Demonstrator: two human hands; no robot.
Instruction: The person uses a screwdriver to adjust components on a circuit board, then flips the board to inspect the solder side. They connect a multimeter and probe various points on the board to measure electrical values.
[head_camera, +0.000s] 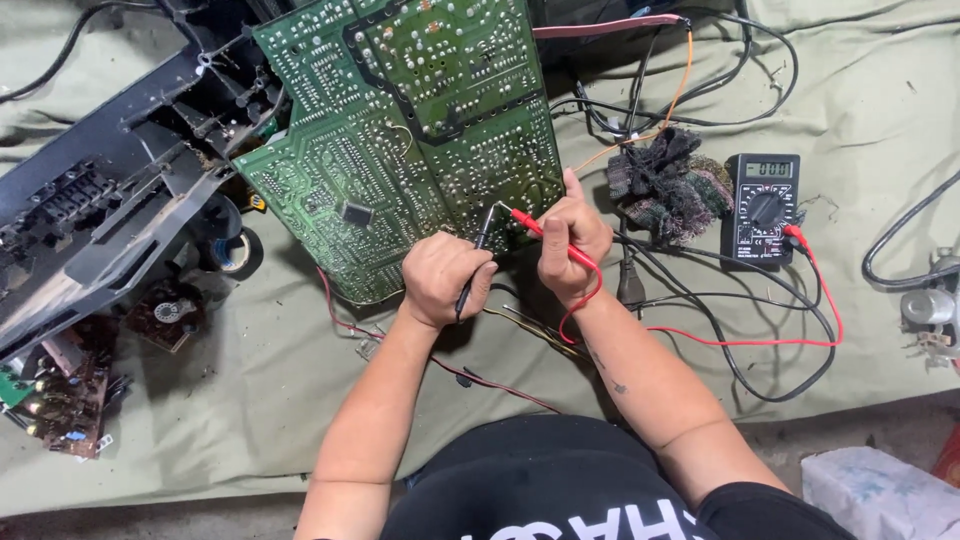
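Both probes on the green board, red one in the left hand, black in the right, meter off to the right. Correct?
Not quite: the head view shows the hands swapped. The left hand holds the black probe; the right hand holds the red probe. Both tips meet the green board, meter at right.

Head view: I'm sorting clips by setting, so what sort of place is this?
Probably an informal electronics repair spot on the floor. A large green circuit board lies on a grey-green cloth, a black digital multimeter sits beside it, and the left hand and right hand hold probes to the board.
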